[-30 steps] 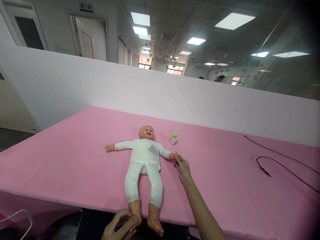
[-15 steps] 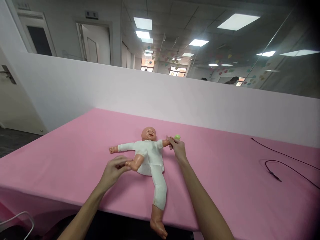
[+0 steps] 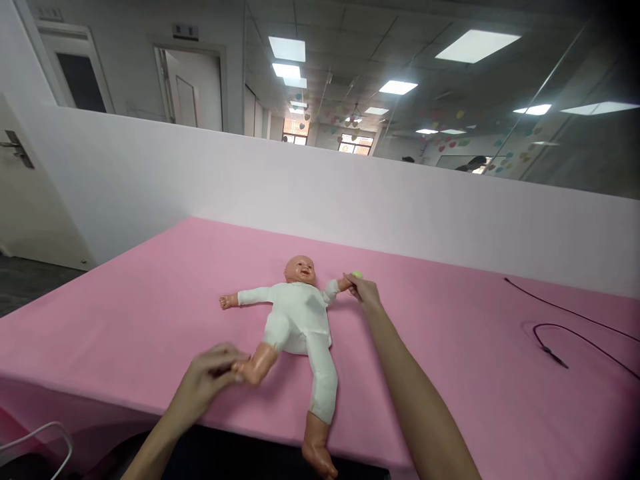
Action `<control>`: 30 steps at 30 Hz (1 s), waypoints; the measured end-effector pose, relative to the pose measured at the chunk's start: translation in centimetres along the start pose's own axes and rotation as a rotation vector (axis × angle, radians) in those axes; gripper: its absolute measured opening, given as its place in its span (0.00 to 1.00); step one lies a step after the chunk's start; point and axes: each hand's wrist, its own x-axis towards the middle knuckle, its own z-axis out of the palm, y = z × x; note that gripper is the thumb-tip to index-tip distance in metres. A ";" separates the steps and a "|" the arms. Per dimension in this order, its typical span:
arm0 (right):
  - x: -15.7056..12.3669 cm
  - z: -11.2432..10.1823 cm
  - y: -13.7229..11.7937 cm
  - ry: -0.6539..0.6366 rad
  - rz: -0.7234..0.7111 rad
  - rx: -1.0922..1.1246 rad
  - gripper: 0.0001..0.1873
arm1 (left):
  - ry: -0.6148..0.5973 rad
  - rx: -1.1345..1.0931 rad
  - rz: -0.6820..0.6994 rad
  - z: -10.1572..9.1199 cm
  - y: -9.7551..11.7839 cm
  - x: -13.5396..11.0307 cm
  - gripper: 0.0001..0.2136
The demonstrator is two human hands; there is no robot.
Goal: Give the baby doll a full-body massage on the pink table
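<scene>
A baby doll (image 3: 299,317) in a white cloth suit lies on its back on a pink-covered table (image 3: 125,320), its plastic head turned up. My left hand (image 3: 204,377) grips the doll's lower leg near the foot (image 3: 250,368), lifting that bent leg off the cloth. My right hand (image 3: 363,293) pinches the doll's small plastic hand. Just behind those fingers is a small bottle with a green cap (image 3: 357,273), mostly hidden by my right hand.
A black cable (image 3: 555,327) lies across the right of the table. A white partition (image 3: 300,193) runs along the far edge, with a glass wall and a distant person (image 3: 475,161) beyond. A white wire (image 3: 35,443) shows at the lower left.
My left hand has moved down and left, drawing the doll's bent leg away from its belly. My right hand keeps the doll's hand and has shifted slightly right.
</scene>
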 end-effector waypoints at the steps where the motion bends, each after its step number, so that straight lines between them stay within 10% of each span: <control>1: 0.4 -1.1 0.6 0.062 0.048 0.007 0.16 | -0.027 0.019 -0.022 -0.3 -0.6 -2.3 0.09; 8: -0.9 -4.6 4.9 0.290 0.246 0.074 0.11 | 0.056 -0.008 -0.092 0.0 -5.5 -9.7 0.09; 14: -1.8 -2.0 1.0 0.146 0.129 0.219 0.10 | 0.119 -0.044 -0.060 0.2 -2.3 -4.0 0.09; 23: -7.6 4.3 0.3 -0.514 -0.166 -0.187 0.27 | 0.113 -0.251 -0.144 5.5 -0.4 9.5 0.20; 26: -6.5 3.8 0.1 -0.514 -0.178 -0.206 0.25 | 0.105 -0.247 -0.151 5.3 -0.4 9.3 0.20; 30: -2.4 1.0 -0.3 -0.204 -0.075 -0.064 0.19 | 0.092 -0.177 -0.116 2.9 0.3 4.5 0.14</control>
